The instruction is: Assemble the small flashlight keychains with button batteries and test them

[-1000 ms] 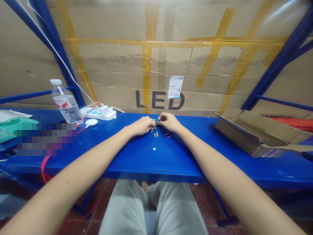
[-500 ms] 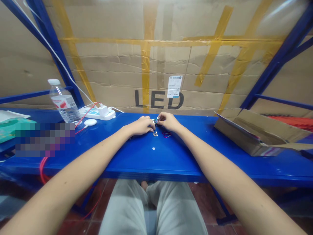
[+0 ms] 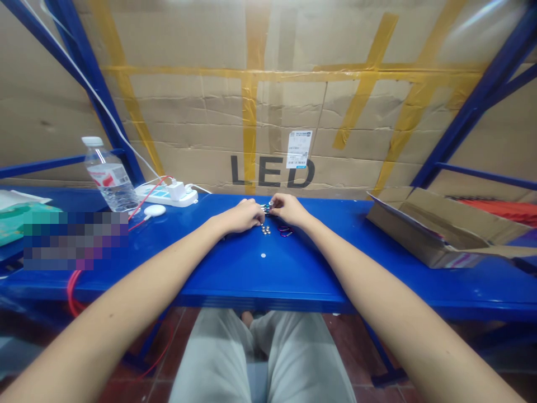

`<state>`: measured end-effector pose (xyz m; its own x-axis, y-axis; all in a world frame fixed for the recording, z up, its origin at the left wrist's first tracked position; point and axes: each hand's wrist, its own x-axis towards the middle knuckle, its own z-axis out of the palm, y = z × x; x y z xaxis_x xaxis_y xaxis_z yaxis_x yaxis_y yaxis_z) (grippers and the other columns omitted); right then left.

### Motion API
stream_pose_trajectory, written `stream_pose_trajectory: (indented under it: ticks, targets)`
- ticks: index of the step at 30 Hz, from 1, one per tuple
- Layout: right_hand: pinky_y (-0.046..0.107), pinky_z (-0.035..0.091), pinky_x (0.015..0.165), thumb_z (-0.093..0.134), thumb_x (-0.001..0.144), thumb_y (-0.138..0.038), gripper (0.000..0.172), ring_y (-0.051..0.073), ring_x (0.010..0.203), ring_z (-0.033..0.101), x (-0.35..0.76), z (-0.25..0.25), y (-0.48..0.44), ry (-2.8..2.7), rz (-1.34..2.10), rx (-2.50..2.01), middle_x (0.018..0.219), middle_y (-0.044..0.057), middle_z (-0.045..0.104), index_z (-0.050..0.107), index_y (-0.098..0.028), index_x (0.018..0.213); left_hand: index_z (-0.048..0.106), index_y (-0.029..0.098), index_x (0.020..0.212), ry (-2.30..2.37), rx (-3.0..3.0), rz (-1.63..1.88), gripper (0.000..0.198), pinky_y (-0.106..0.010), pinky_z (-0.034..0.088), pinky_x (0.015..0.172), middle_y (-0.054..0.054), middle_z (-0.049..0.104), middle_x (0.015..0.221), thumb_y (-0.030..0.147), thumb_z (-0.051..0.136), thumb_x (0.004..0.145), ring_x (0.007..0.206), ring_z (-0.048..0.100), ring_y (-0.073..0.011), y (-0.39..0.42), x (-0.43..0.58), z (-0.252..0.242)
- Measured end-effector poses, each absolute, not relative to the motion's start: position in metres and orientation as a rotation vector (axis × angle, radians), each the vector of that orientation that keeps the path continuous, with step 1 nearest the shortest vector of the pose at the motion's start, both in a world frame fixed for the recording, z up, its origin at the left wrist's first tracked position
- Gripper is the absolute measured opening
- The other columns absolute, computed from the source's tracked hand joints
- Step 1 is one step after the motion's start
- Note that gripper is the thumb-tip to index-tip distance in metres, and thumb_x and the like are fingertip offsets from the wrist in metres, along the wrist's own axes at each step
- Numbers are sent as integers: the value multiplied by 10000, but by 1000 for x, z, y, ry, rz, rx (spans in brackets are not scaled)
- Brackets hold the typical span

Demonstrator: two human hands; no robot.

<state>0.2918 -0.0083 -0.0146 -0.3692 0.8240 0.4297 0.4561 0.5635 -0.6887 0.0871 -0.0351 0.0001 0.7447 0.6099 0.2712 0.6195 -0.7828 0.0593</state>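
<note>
My left hand rests on the blue table with its fingers curled and pressed together; what they hold, if anything, is hidden. Facing it, my right hand is closed in a pinch at a small, shiny round piece. Between the fingertips of both hands lies a cluster of small metallic and green parts, too small to name. Just in front of my left fingertips are several small round metal pieces. A purple, carabiner-like loop lies below my right hand.
A white disc lies nearer the table's front edge. At left stand a water bottle, a power strip with cables and a white round charger. An open cardboard box sits at right. Large taped cardboard rises behind.
Both hands stay in nearly the same place. The fingers shift only slightly around the small parts, and the pieces on the table lie as before.
</note>
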Motion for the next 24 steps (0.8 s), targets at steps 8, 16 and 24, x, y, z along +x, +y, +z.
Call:
stream_pose_trajectory:
  ticks: [8, 16, 24]
  targets:
    - [274, 463, 688, 674, 673, -124, 136, 154, 716, 601, 293, -15, -8, -2015, 597, -1025, 721, -10, 666, 602, -185, 771, 756, 245, 878, -1026, -2903, -475, 269, -333, 420, 841, -29, 733, 865, 90, 552, 795, 876, 574, -212, -39, 86, 5]
    - [277, 459, 688, 673, 696, -109, 129, 155, 719, 594, 292, -13, -10, -2023, 557, -1059, 744, 3, 669, 600, -185, 771, 781, 270, 856, -1062, -3136, -393, 178, -266, 487, 712, -8, 735, 866, 188, 716, 713, 790, 653, -176, -46, 72, 27]
    - [280, 452, 700, 668, 704, -107, 124, 155, 727, 593, 292, -11, -12, -2033, 561, -1058, 753, 2, 667, 600, -182, 777, 790, 271, 796, -1054, -3185, -315, 117, -247, 468, 650, 9, 742, 803, 223, 768, 692, 724, 658, -161, -46, 75, 20]
